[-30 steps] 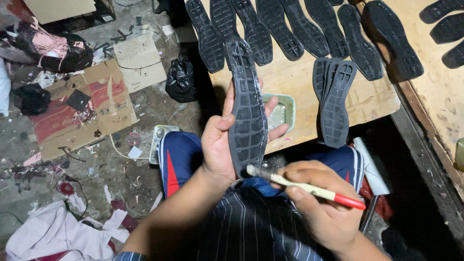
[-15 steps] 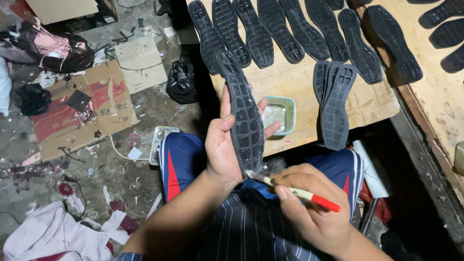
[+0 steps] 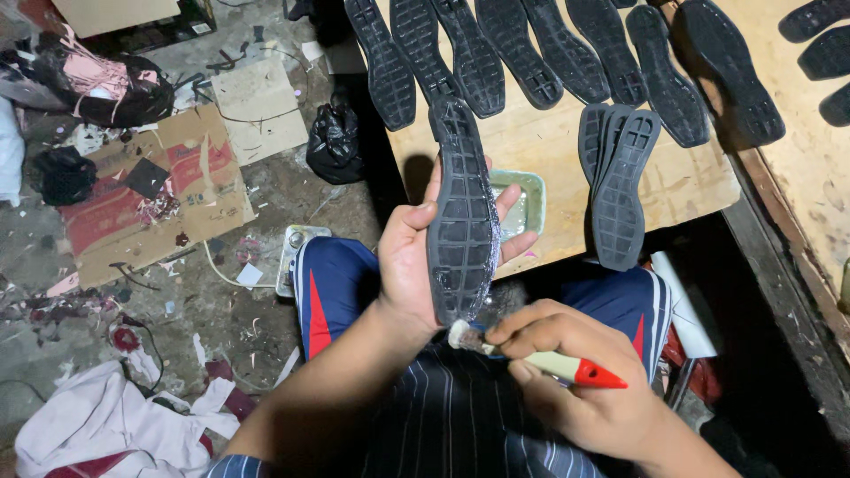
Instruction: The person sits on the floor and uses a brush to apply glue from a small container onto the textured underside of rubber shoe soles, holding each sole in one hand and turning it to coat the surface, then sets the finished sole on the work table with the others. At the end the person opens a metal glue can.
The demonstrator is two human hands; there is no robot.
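My left hand [image 3: 409, 257] grips a black rubber shoe sole [image 3: 460, 212], tread side up, toe pointing away from me, over my lap. My right hand [image 3: 567, 381] holds a small brush [image 3: 531, 357] with a pale handle and red end; its bristle tip touches the heel end of the sole. Behind the sole, a shallow greenish dish [image 3: 524, 202] sits near the front edge of the wooden board [image 3: 549, 150].
A row of several black soles [image 3: 496, 53] lies across the board, with a stack of soles [image 3: 615, 177] at its right. More soles [image 3: 819, 53] rest on a second board. Cardboard [image 3: 150, 199], a black bag [image 3: 334, 142] and cloth [image 3: 106, 425] litter the floor at left.
The brush tip has slid left along the heel end of the sole. My left hand keeps hold of the sole, which sits slightly lower in view.
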